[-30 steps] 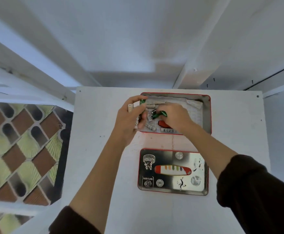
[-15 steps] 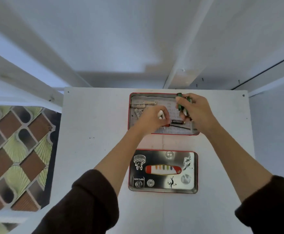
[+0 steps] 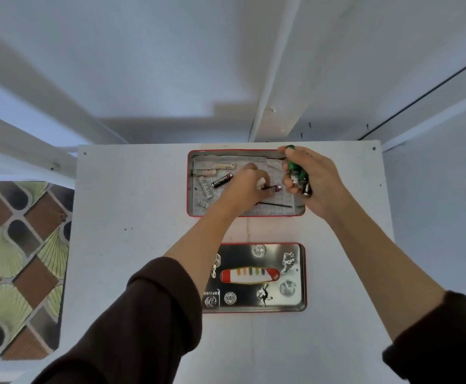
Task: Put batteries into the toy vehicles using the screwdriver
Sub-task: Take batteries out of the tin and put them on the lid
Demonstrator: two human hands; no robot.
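An open red-rimmed tin [image 3: 190, 189] lies at the far middle of the white table. Several white batteries [image 3: 205, 187] and a black battery [image 3: 222, 180] lie loose in its left half. My right hand [image 3: 317, 184] grips a small green toy vehicle [image 3: 295, 169] over the tin's right end, wheels toward me. My left hand [image 3: 242, 189] reaches into the tin's middle with curled fingers, holding a small white battery-like piece [image 3: 262, 182], fingertips at a dark battery [image 3: 275, 189]. The screwdriver's thin black shaft [image 3: 277, 204] sticks out from under that hand; its handle is hidden.
The tin's lid [image 3: 256, 278], dark and shiny with stickers, lies flat on the table [image 3: 143, 217] nearer to me. A patterned tiled floor [image 3: 18, 259] shows past the table's left edge. White walls and beams rise behind the table.
My right hand carried the green toy from the tin's middle to its right end. My left hand moved from the tin's left edge into its middle, still with the white piece.
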